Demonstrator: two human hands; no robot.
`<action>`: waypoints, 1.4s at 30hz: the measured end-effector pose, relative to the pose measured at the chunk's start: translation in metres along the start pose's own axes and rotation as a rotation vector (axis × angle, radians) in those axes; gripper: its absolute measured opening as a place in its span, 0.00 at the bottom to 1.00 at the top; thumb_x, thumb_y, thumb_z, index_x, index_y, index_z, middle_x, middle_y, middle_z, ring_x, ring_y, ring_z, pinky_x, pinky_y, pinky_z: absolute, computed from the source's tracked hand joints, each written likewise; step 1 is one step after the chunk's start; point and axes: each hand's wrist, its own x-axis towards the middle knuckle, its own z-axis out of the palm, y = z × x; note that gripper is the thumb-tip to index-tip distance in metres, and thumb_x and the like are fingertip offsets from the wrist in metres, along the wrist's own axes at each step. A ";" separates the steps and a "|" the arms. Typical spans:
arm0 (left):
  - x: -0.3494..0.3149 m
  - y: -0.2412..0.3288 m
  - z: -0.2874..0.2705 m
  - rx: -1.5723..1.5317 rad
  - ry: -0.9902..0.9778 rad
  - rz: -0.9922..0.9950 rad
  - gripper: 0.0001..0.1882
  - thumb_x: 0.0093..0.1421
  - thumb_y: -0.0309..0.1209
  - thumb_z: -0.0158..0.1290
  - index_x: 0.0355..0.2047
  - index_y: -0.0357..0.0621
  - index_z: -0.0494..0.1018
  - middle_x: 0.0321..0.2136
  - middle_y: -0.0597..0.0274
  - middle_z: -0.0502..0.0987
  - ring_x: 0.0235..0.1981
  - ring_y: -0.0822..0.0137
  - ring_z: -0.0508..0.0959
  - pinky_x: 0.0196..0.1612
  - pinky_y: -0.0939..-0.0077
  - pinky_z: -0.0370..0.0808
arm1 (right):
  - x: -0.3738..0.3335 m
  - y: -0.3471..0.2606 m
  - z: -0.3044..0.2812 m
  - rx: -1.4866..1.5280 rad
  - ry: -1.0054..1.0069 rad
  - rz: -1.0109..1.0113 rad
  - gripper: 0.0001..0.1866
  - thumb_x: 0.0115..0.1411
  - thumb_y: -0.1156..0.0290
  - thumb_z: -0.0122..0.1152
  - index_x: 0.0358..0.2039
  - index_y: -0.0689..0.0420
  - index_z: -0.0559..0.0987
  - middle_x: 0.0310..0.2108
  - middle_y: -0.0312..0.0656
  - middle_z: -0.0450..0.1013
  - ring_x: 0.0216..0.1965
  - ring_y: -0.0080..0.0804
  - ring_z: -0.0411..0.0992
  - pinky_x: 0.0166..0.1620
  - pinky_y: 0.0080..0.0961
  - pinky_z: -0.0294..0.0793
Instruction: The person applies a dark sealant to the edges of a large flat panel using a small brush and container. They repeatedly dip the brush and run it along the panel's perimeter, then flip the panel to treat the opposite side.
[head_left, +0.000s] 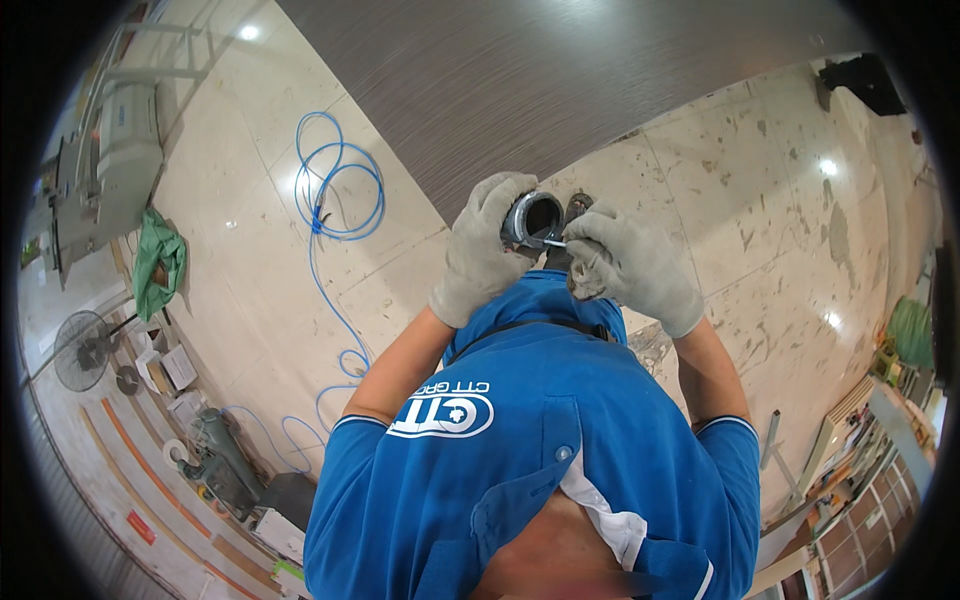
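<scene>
Both of my hands wear pale grey work gloves and meet in front of my waist. My left hand [482,245] is closed round the side of a short, round, dark container [511,222] with a grey rim and a dark hollow inside. Its mouth faces up toward me; what lies inside cannot be made out. My right hand [635,262] pinches a thin, pale stick-like piece [553,243]. The tip of that piece is at the container's near right rim. Whether it touches the rim is too small to tell.
A large dark wood-grain panel [560,90] lies just beyond my hands. Blue hose [375,200] loops over the tiled floor at left. Further left are a green cloth [158,262], a fan [84,350] and machinery [130,130]. Boards and offcuts [845,430] stand at right.
</scene>
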 end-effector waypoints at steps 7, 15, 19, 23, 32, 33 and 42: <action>-0.024 -0.012 0.006 -0.026 -0.113 -0.030 0.35 0.40 0.20 0.67 0.52 0.43 0.71 0.51 0.47 0.74 0.52 0.45 0.75 0.52 0.58 0.76 | -0.013 0.016 0.021 0.056 -0.150 -0.058 0.07 0.56 0.69 0.66 0.34 0.56 0.81 0.33 0.40 0.75 0.32 0.40 0.76 0.36 0.34 0.75; -0.031 -0.015 0.009 -0.022 -0.083 -0.033 0.36 0.40 0.20 0.67 0.53 0.43 0.70 0.51 0.47 0.74 0.53 0.45 0.75 0.52 0.58 0.75 | -0.017 0.008 0.026 -0.073 -0.001 -0.076 0.06 0.55 0.70 0.67 0.33 0.54 0.80 0.31 0.40 0.76 0.28 0.38 0.76 0.32 0.32 0.74; -0.032 -0.017 0.007 -0.029 -0.048 -0.071 0.35 0.41 0.21 0.68 0.52 0.42 0.71 0.51 0.48 0.74 0.53 0.46 0.75 0.53 0.59 0.74 | -0.018 0.006 0.027 -0.033 0.067 -0.041 0.07 0.56 0.69 0.66 0.35 0.54 0.80 0.30 0.41 0.76 0.29 0.39 0.77 0.32 0.33 0.73; -0.031 -0.018 0.008 -0.023 -0.030 -0.074 0.34 0.42 0.24 0.70 0.52 0.42 0.72 0.51 0.51 0.75 0.54 0.50 0.74 0.56 0.61 0.73 | -0.019 0.009 0.032 -0.097 0.053 -0.091 0.07 0.58 0.68 0.65 0.35 0.55 0.81 0.30 0.41 0.76 0.29 0.39 0.77 0.33 0.33 0.74; -0.034 -0.018 0.009 -0.009 -0.016 -0.086 0.36 0.42 0.27 0.72 0.53 0.42 0.71 0.51 0.51 0.75 0.55 0.51 0.74 0.55 0.62 0.74 | -0.018 0.009 0.037 -0.061 0.003 -0.040 0.07 0.60 0.66 0.63 0.36 0.55 0.81 0.31 0.42 0.76 0.30 0.40 0.77 0.35 0.33 0.75; -0.034 -0.020 0.009 -0.004 -0.030 -0.094 0.36 0.42 0.27 0.72 0.53 0.43 0.71 0.52 0.51 0.74 0.55 0.51 0.74 0.55 0.62 0.74 | -0.018 0.008 0.037 -0.049 -0.008 -0.034 0.08 0.60 0.66 0.63 0.37 0.55 0.81 0.32 0.43 0.77 0.30 0.40 0.78 0.35 0.33 0.75; -0.044 -0.031 -0.010 -0.028 0.076 -0.188 0.37 0.42 0.22 0.71 0.55 0.43 0.70 0.50 0.55 0.75 0.52 0.59 0.77 0.54 0.68 0.75 | -0.016 0.036 0.043 0.119 0.079 0.320 0.10 0.63 0.63 0.59 0.37 0.56 0.81 0.34 0.45 0.78 0.36 0.45 0.78 0.40 0.38 0.76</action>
